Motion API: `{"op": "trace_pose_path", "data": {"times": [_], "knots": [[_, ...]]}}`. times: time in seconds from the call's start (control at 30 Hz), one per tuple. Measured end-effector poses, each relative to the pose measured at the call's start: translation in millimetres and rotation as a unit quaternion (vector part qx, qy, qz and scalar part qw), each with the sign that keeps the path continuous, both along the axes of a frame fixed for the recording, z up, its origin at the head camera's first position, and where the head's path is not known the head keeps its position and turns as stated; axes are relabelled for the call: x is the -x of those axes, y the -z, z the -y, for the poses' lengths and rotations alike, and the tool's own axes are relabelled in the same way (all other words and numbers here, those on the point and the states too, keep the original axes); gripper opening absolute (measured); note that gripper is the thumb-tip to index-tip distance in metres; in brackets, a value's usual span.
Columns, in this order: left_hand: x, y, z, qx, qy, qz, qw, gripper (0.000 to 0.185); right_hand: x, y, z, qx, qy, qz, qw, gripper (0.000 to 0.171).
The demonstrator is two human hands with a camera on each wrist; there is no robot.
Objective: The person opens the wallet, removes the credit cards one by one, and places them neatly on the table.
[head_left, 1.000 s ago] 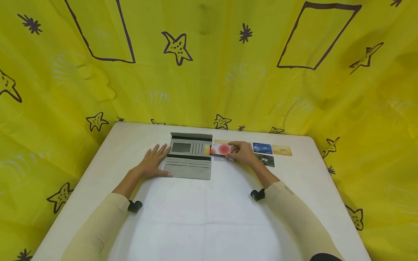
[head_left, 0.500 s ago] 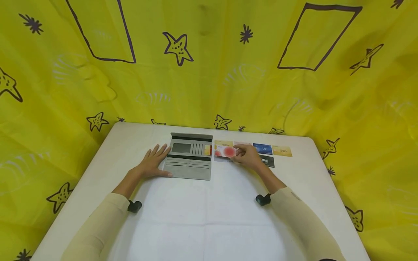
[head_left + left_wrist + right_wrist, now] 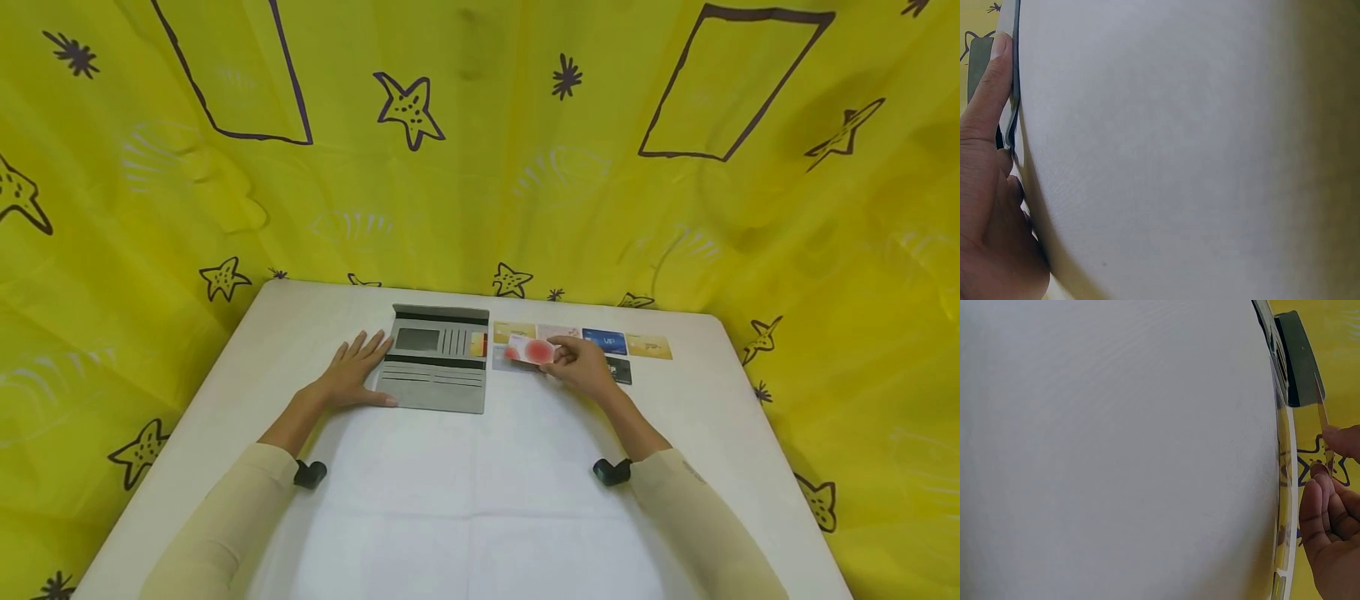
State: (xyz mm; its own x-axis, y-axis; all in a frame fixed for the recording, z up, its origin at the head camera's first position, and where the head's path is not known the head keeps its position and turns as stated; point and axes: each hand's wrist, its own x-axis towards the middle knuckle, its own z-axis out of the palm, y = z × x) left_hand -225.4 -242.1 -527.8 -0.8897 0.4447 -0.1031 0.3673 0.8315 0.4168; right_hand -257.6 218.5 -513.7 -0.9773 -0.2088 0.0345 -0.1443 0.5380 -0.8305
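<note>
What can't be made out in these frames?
- Black card, head view: the right hand covers its left part.
- Print on the red card, head view: too small; right wrist view shows it only edge-on.
- Wallet, left wrist view: only a sliver by the left hand; the table fills the frame.
- Card in the wallet slot: mostly tucked in.

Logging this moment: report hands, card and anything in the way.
Left hand flat, fingers on the open grey wallet. Right hand pinches the red-and-white card, raised, right of the wallet. Other cards lie on the table beneath; wallet side unobstructed.
</note>
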Motion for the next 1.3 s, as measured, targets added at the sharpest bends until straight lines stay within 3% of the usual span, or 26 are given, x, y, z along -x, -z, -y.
{"op": "trace_pose_path", "data": {"times": [0.7, 1.3], "knots": [[-0.2, 1.4, 1.4, -0.003, -0.001, 0.003, 1.0000, 0.121, -24.8, 5.0, -21.6, 0.003, 0.017, 0.000, 1.000, 0.051], [-0.5, -1.6, -2.2, 0.003, -0.006, 0.013, 0.9999, 0.119, -48.7, -6.7, -48.0, -0.015, 0.059, 0.005, 0.998, 0.052]]}}
